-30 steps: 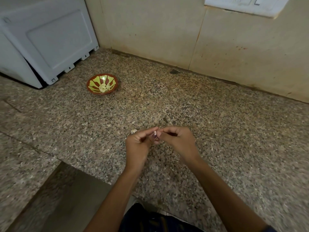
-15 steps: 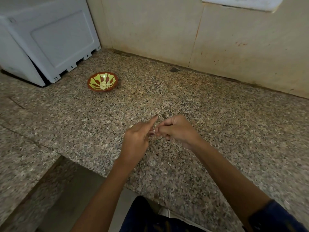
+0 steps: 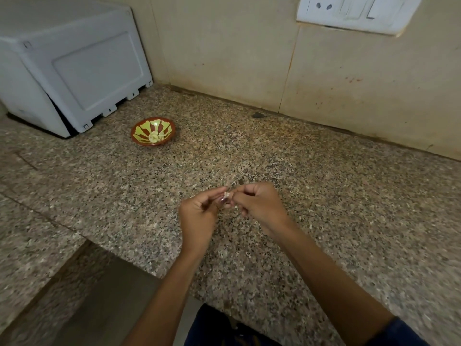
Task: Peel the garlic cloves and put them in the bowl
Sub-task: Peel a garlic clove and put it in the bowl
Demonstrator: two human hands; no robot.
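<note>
A small garlic clove (image 3: 226, 196), pale with a purplish skin, is pinched between the fingertips of both hands above the granite counter. My left hand (image 3: 199, 218) holds it from the left and my right hand (image 3: 259, 206) grips it from the right, fingers curled. A red and yellow patterned bowl (image 3: 142, 132) sits far left on the counter, well away from the hands. Peeled garlic cloves (image 3: 156, 136) lie inside it.
A white appliance (image 3: 74, 63) stands at the back left, just behind the bowl. The tiled wall carries a white socket plate (image 3: 356, 13) at the top right. The speckled granite counter (image 3: 324, 196) drops to a lower ledge at the bottom left.
My left index finger, stretched out half a second ago, has curled back onto the clove. Both hands stay together at the same spot on the counter.
</note>
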